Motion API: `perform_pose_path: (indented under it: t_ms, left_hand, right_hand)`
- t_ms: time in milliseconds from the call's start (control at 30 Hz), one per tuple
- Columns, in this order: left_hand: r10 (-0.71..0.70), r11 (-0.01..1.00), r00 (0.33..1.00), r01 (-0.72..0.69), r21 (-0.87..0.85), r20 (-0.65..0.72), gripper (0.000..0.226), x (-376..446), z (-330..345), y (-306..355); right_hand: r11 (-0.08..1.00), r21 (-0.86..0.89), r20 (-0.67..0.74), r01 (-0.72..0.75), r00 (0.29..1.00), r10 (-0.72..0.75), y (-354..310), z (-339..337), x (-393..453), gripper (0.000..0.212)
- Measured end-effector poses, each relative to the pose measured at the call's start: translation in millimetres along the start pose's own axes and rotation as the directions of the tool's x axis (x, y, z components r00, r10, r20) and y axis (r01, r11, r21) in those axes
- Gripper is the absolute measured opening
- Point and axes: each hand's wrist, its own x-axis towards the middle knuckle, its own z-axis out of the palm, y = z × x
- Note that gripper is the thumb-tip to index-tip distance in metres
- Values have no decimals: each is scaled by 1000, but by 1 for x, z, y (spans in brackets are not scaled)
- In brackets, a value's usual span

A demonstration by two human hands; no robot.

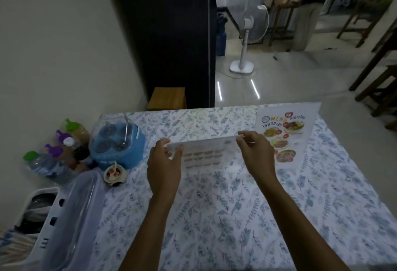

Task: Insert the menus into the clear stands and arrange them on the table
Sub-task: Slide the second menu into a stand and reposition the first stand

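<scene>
- Clear stand (pixel 204 152), wide and low, at mid-table, upper edge tilted toward the camera. Holds a menu with rows of small reddish food pictures showing through the plastic; print too blurred to read. Gripped at both short ends: left hand (pixel 164 163) pinching the left edge, right hand (pixel 256 154) pinching the upper right corner. Lower edge close to the cloth; contact with it not clear.
- Second stand (pixel 287 135), tall and upright, at the far right of the table, just beyond the right hand. Carries a white menu headed "MENU" with round pictures of dishes and red tags. Faces the camera, free of both hands.
</scene>
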Motion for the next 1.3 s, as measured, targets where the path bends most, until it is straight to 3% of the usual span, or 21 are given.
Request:
perform_pose_path:
  t_ms: [267, 767, 1300]
  left_hand:
    - [23, 988, 1000, -23, 155, 1, 39, 50, 18, 7]
    - [-2, 954, 999, -13, 298, 49, 48, 109, 47, 9]
    - [-19, 949, 996, -10, 316, 89, 47, 117, 51, 3]
  right_hand:
    - [999, 8, -14, 52, 999, -52, 7, 33, 36, 25]
    - [997, -62, 146, 43, 989, -33, -1, 56, 100, 19]
    - [994, -89, 129, 63, 990, -51, 8, 65, 106, 16]
